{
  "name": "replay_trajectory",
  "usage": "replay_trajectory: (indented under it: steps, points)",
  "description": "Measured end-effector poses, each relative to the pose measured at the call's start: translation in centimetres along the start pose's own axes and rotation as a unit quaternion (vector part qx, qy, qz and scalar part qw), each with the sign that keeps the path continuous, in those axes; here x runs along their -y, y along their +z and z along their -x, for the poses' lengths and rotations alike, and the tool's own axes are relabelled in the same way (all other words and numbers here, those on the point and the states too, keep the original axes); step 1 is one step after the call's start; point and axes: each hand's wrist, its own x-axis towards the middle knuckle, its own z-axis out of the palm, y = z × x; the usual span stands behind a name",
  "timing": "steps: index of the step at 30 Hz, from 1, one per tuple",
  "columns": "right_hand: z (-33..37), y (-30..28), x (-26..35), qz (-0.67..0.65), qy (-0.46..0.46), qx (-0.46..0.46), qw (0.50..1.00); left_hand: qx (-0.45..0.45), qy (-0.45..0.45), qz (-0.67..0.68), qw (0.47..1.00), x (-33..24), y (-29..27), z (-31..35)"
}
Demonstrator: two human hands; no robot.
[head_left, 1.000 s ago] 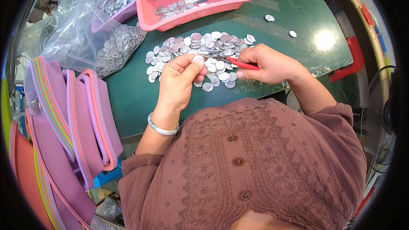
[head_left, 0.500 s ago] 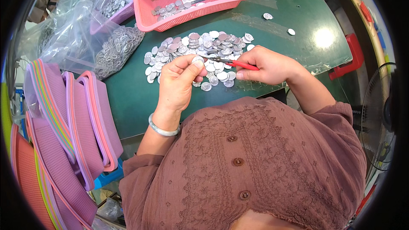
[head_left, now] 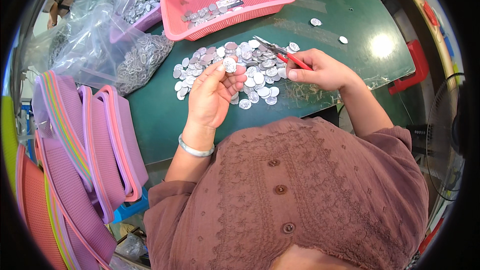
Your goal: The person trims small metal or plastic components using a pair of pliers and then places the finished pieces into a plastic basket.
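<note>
Between the thumb and fingers of my left hand is a round silver medallion, its patterned face turned up. My right hand is closed around the red handles of a pair of pliers. The slim metal jaws of the pliers are parted and point up and left, clear of the medallion in my left hand. Under and around both hands spreads a loose pile of silver medallions, some with patterned faces up and some plain.
A pink basket with some medallions stands beyond the pile. Clear bags of metal links and a purple basket lie at the far left. Nested baskets stand by the table's left edge. A red clamp grips the right edge.
The pliers have moved away from the left hand's medallion, up and right, and their jaws have opened. The medallion's patterned face now shows more fully.
</note>
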Motion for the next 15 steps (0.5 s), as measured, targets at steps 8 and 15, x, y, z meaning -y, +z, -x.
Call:
replay_trajectory:
  steps: [8, 15]
  points:
    - [0.8, 0.1, -0.9, 0.006, -0.009, -0.013, 1.0, 0.024, -0.001, 0.011, 1.0, 0.1, 0.0, -0.5]
    - [1.2, 0.0, -0.7, -0.008, -0.001, -0.029, 1.0, 0.032, -0.016, 0.005, 0.999, 0.1, 0.4, -0.8]
